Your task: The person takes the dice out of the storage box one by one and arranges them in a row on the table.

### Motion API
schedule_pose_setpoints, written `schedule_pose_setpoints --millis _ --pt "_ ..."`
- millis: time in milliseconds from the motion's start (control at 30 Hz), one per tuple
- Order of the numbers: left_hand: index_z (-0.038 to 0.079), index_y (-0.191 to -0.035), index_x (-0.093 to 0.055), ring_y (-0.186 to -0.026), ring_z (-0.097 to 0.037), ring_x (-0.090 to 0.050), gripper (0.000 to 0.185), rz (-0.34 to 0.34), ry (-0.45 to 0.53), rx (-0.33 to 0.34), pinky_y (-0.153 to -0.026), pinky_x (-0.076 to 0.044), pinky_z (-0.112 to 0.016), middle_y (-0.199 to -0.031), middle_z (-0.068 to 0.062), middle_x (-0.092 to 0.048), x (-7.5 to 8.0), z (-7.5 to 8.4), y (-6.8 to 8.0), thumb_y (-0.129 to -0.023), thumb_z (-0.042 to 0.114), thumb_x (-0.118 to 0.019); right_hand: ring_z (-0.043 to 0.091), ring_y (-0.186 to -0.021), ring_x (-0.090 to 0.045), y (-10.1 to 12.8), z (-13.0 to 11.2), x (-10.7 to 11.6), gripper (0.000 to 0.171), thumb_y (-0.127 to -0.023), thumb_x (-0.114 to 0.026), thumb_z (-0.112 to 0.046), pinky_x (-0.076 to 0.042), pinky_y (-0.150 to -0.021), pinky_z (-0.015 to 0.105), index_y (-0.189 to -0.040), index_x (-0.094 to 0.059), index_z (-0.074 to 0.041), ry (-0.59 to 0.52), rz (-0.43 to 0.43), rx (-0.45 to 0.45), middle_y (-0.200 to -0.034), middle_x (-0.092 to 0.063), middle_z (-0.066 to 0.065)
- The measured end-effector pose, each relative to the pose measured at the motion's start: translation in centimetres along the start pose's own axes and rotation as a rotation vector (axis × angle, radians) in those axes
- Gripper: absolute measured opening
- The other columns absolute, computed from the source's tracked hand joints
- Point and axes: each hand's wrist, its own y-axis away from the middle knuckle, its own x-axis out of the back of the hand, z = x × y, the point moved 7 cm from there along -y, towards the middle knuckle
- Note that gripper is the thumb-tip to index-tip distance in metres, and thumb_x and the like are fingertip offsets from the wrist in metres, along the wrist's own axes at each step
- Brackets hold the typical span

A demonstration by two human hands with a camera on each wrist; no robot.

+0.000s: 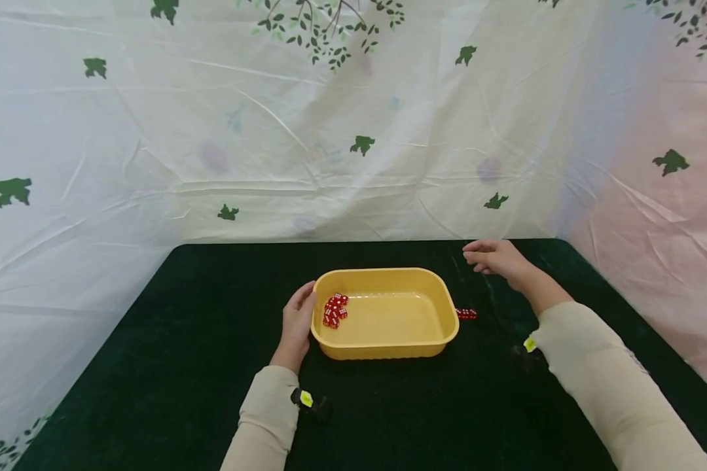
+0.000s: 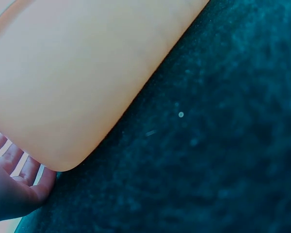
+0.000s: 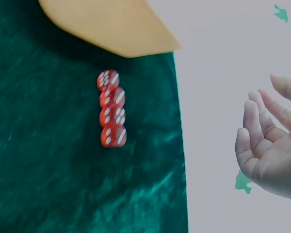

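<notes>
A yellow rectangular basin (image 1: 389, 327) stands on the dark green cloth. Inside its left end lies a loose cluster of red dice (image 1: 335, 311) with white pips. My left hand (image 1: 297, 320) rests along the outside of the basin's left end. In the left wrist view its slightly bent fingers (image 2: 29, 170) lie against the outer wall. Beside the basin's right end is a straight row of several red dice (image 3: 112, 109), touching one another. My right hand (image 1: 497, 260) is raised beyond that row, towards the back right, fingers loosely bent and holding nothing.
The dark green cloth (image 1: 153, 366) covers the table, whose back edge meets a white curtain (image 1: 306, 131) printed with green leaves. A dark wrist camera (image 1: 312, 404) with a yellow label sits on the left wrist, and another (image 1: 529, 353) on the right.
</notes>
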Motion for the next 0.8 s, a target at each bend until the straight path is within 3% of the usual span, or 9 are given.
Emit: schedule_pose_setpoints --millis 633,800 --pt "0.012 -0.124 -0.043 -0.109 -0.020 -0.042 0.036 -0.009 0.010 -0.008 -0.090 -0.036 -0.033 -0.125 -0.007 -0.041 0.1 -0.1 0.0 -0.090 0.023 -0.045 0.028 -0.087 -0.050 -1.6 -6.5 -4.7 0.035 -0.087 -0.051 -0.025 -0.043 -0.073 0.029 -0.114 -0.050 -0.002 -0.055 -0.069 0.086 -0.106 -0.053 0.016" --pt "0.012 -0.124 -0.044 -0.109 -0.019 -0.043 0.035 -0.015 0.013 -0.007 -0.090 -0.036 -0.032 -0.125 -0.006 -0.042 0.1 0.0 -0.1 -0.090 0.023 -0.045 0.026 -0.085 -0.051 -2.0 -7.5 -6.4 0.033 -0.087 -0.052 -0.022 -0.043 -0.078 0.035 -0.114 -0.051 -0.002 -0.072 -0.075 0.096 -0.108 -0.053 0.017"
